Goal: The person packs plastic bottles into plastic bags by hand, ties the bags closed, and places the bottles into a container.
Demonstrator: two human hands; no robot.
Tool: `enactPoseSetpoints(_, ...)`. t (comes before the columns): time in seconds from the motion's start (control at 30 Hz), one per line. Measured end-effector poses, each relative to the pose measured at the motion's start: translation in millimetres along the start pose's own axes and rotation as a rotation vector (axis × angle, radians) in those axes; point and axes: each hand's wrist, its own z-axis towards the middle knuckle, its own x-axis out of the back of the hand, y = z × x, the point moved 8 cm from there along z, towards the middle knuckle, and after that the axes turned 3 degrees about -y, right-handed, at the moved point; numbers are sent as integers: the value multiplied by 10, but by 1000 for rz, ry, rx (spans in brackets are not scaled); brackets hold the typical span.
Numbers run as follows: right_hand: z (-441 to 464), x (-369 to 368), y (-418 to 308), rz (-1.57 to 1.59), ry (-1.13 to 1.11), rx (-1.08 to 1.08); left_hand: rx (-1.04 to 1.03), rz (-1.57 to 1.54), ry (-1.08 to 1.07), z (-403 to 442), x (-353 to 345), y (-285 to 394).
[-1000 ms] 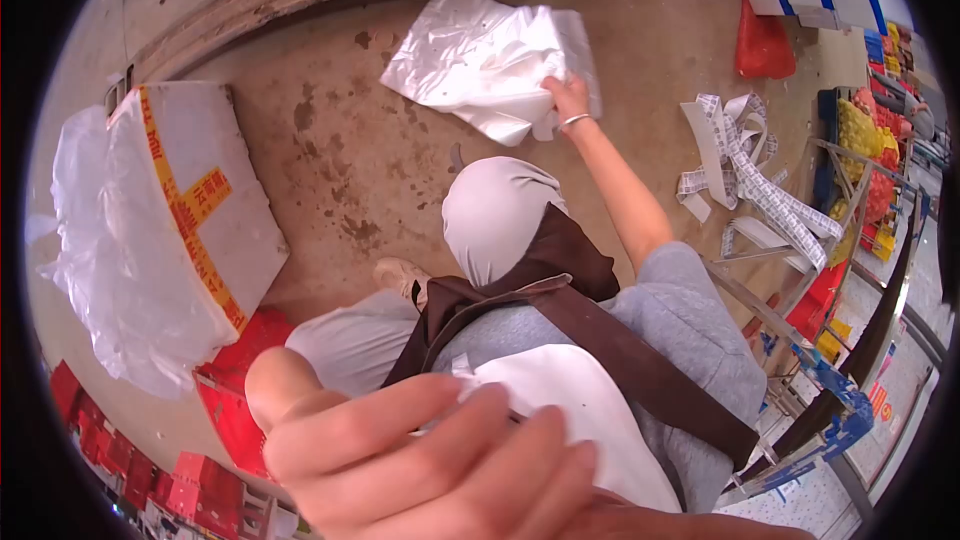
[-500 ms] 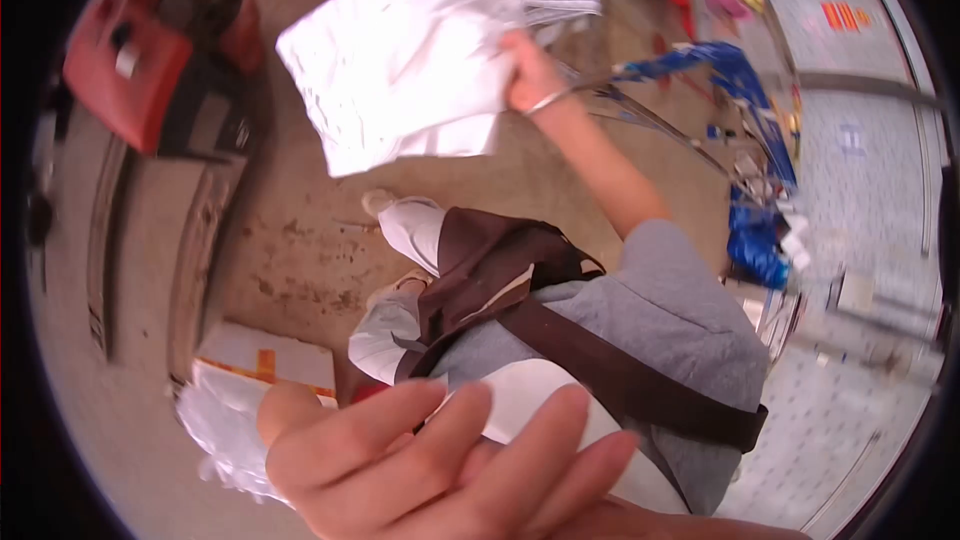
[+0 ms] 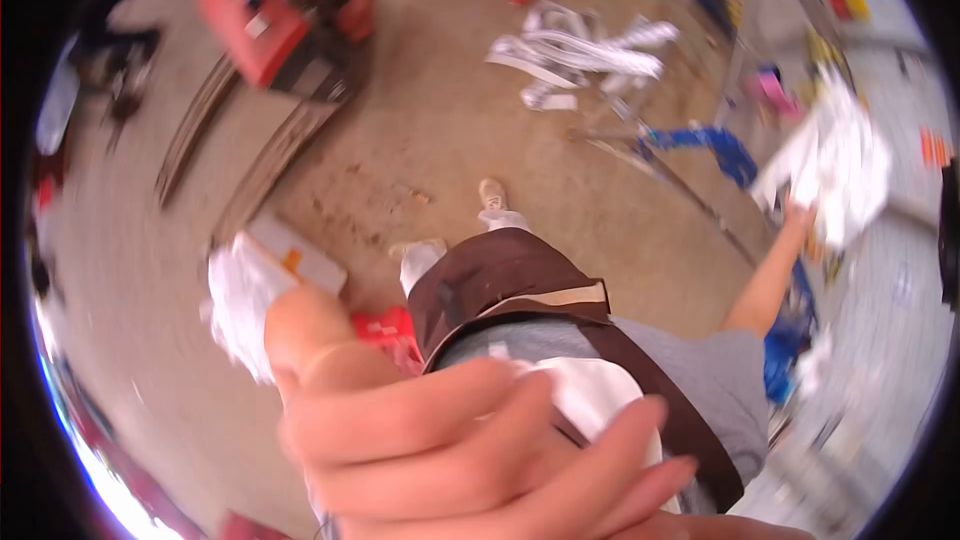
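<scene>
At the right, my right hand [image 3: 800, 217] is closed on a loosely hanging white cloth [image 3: 835, 170], with the arm stretched out to the side. My left hand [image 3: 470, 450] is large and blurred close to the camera, its fingers curled in. A crumpled white piece of thin material [image 3: 238, 305] sits at its thumb side and appears to be gripped there. Another smooth white piece [image 3: 597, 392] shows behind the fingers, against my chest; I cannot tell whether the hand touches it. A brown apron [image 3: 490, 280] covers my front.
A pile of white strips [image 3: 590, 50] lies on the floor ahead. A red pallet jack [image 3: 265, 15] with long forks stands at upper left. A cardboard box [image 3: 300, 250] is near my left hand. Blue material on a metal frame [image 3: 715, 150] and pale panels [image 3: 890, 280] are at the right.
My right hand has swung the white cloth from the upper middle to the far right, where it hangs looser. The white strips on the floor are now uncovered. The camera view has turned.
</scene>
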Motion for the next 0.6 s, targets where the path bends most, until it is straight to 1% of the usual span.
enactPoseSetpoints(0.03, -9, -41, 282, -11, 36, -91, 22, 35, 45, 152, -40, -8)
enactPoseSetpoints(0.07, -10, -23, 506, -21, 79, -170, -80, 111, 110, 198, -96, 14)
enactPoseSetpoints(0.1, -172, 137, 588, -236, 361, -184, 66, 115, 136, 303, -98, 54)
enactPoseSetpoints(0.13, -105, 164, 615, -216, 421, -90, 216, 116, 159, 390, -106, 83)
enactPoseSetpoints(0.17, -51, -62, 665, -255, 358, -36, 362, 114, 179, 462, -120, 113)
enactPoseSetpoints(0.2, -193, -377, 683, -293, 297, 21, 295, 185, 136, 488, -189, 111)
enactPoseSetpoints(0.27, -521, -1127, 734, -338, 169, 139, 277, 264, -1, 425, -398, 50)
enactPoseSetpoints(0.3, -581, -1445, 715, -341, 110, 210, 321, 267, -81, 288, -541, 32)
enactPoseSetpoints(0.33, -536, -1805, 770, -305, -35, 224, 479, 192, -73, 95, -601, -126)
enactPoseSetpoints(0.37, -637, -2258, 830, -302, -125, 275, 632, 109, -62, -137, -667, -273)
enactPoseSetpoints(0.4, -655, -2691, 951, -293, -244, 236, 771, 140, -73, -396, -697, -368)
enactPoseSetpoints(0.43, -937, -3211, 1024, -340, -306, 206, 903, 174, -79, -681, -690, -474)
enactPoseSetpoints(0.47, -930, -3675, 1200, -352, -518, 203, 1054, 181, -49, -997, -690, -528)
enactPoseSetpoints(0.5, -1323, -4213, 1240, -382, -581, 220, 1207, 183, -14, -1294, -677, -537)
enactPoseSetpoints(0.57, -1692, -5238, 1529, -376, -861, 179, 1335, 234, 44, -1667, -547, -578)
enactPoseSetpoints(0.6, -1876, -5768, 1681, -445, -976, 190, 1399, 253, 76, -1818, -466, -609)
